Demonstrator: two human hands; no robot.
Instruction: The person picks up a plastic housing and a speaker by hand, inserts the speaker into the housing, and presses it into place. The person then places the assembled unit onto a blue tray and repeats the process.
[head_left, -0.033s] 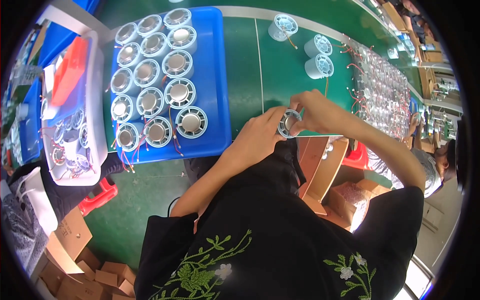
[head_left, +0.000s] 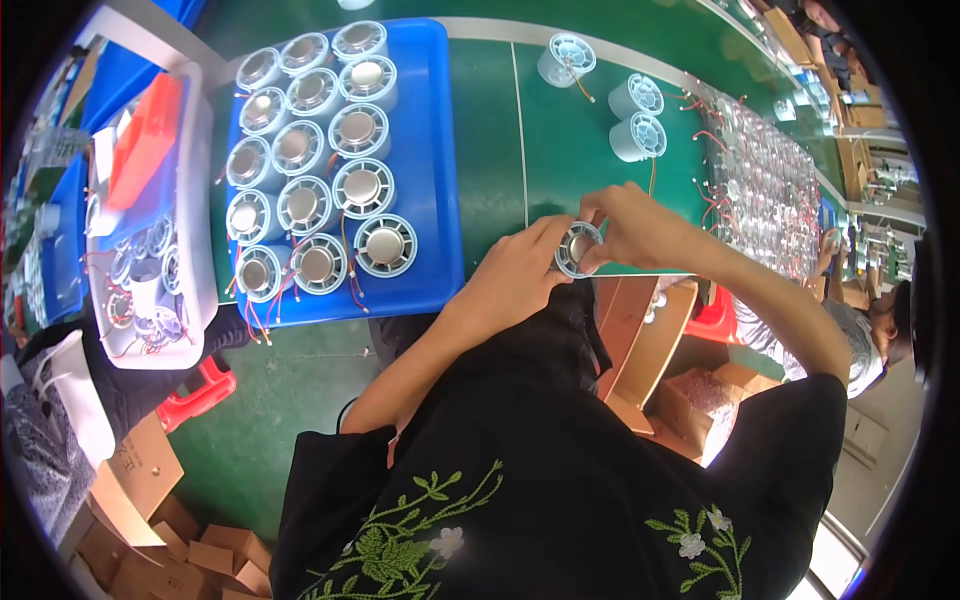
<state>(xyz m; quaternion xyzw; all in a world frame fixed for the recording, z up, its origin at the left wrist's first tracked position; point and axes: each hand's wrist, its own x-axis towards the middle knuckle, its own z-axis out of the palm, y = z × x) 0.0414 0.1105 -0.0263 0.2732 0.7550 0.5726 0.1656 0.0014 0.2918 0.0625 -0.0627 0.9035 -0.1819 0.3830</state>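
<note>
The blue tray (head_left: 430, 150) lies on the green desk (head_left: 560, 150) and carries fifteen pale round housings (head_left: 385, 247), set in rows of three, each with a spoked rim around a silver disc, with thin wires hanging from several. To the right of the tray, at the near edge of the desk, the held housing (head_left: 578, 250) sits between both hands, its spoked face visible. The left hand (head_left: 515, 270) has its fingers closed in along its left side; the right hand (head_left: 640, 225) curls its fingers around its right side, gripping it closely, the fingertips partly hidden. Farther right of the tray and toward the far side stand three loose housings (head_left: 638, 137), two of them close together. Beyond these, farthest right of the tray, is a block of clear-wrapped parts (head_left: 760, 180) with red wires along its edge. Just left of the tray, a white bin (head_left: 195, 200) holds more wired parts and an orange-red object (head_left: 145, 140).
</note>
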